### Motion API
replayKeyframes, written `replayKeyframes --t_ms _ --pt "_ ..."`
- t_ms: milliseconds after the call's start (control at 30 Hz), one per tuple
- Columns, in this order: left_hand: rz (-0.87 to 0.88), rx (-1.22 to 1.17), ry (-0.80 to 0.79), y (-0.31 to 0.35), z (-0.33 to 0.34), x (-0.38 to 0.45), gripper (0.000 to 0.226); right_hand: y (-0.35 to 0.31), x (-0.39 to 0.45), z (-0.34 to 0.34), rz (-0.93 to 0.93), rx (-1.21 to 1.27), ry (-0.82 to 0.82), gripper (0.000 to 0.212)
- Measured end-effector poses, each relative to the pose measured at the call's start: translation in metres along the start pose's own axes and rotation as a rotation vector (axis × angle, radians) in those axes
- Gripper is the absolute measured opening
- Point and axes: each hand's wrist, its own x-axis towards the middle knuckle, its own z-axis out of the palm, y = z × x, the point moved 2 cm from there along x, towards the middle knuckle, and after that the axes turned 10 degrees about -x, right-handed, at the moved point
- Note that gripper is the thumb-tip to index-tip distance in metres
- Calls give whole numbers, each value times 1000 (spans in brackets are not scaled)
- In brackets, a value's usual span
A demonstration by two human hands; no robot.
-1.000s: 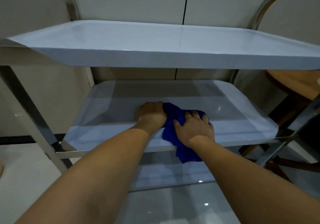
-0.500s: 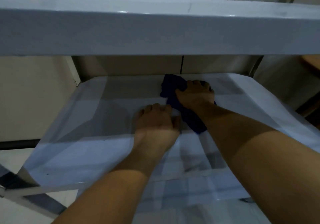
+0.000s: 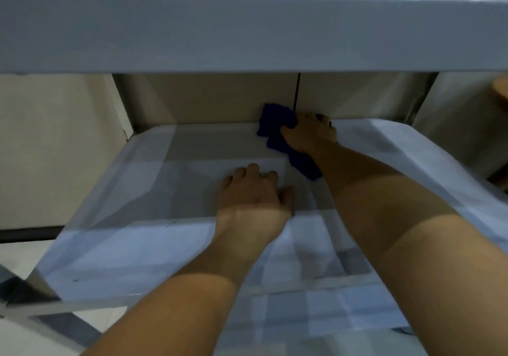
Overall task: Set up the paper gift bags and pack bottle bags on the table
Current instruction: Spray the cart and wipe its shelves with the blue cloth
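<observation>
A blue cloth lies at the back of the white middle shelf of a metal cart. My right hand holds the cloth against the shelf's rear edge, fingers curled over it; a strip of cloth trails out beneath my forearm. My left hand rests on the shelf surface nearer to me, its fingers slightly bent and holding nothing. No paper gift bags or bottle bags are in view.
The cart's top shelf spans the upper frame just above my hands. A metal leg stands at lower left. Beige wall panels close the back. A wooden edge shows at far right.
My right hand has pushed the blue cloth from the front of the shelf to its back edge. My left hand let go of the cloth and now rests on the shelf. The view dropped under the top shelf.
</observation>
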Motion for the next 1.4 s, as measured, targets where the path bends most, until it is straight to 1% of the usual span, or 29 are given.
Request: replayKeyframes --t_ms 167,300,400,500,600,733,800,867,967,1033,1100,1133,1200,1300,1400 --pt "-21 29 -102 -1 0 3 48 19 -61 -6 -11 -1 -37 73" --pt "-20 49 -95 -2 -1 2 42 32 -133 -17 0 -85 -57 78" --pt "-48 63 -139 3 -6 3 43 43 -190 -26 12 -67 -84 79" --pt "-51 66 -160 5 -10 3 43 45 -235 -34 5 -76 -124 75" --pt "-51 73 -175 5 -11 2 44 54 -267 -39 2 -79 -128 65" --pt "-35 104 -154 7 -14 -1 45 91 -293 -44 33 -59 -125 63" --pt "-61 135 -177 14 -17 -1 45 115 -295 -50 109 -70 -129 64" --pt "-90 176 -235 26 -17 2 43 135 -289 -54 178 -62 -152 67" --pt "-1 213 -256 65 -5 3 42 139 -277 -50 200 -43 -177 74" --pt "63 129 -304 99 8 4 38 135 -269 -43 208 -52 -118 75" --pt "57 -1 -337 125 23 10 29 136 -256 -39 196 -86 -80 76" --pt "26 -69 -338 132 31 16 26 138 -246 -38 187 -95 -81 78" --pt "-6 -142 -290 134 40 26 30 144 -222 -38 179 -98 -98 80" --pt "6 -112 -212 131 52 33 42 147 -181 -37 169 -106 -112 85" --pt "53 -119 -190 132 59 31 44 146 -133 -32 152 -135 -95 85"
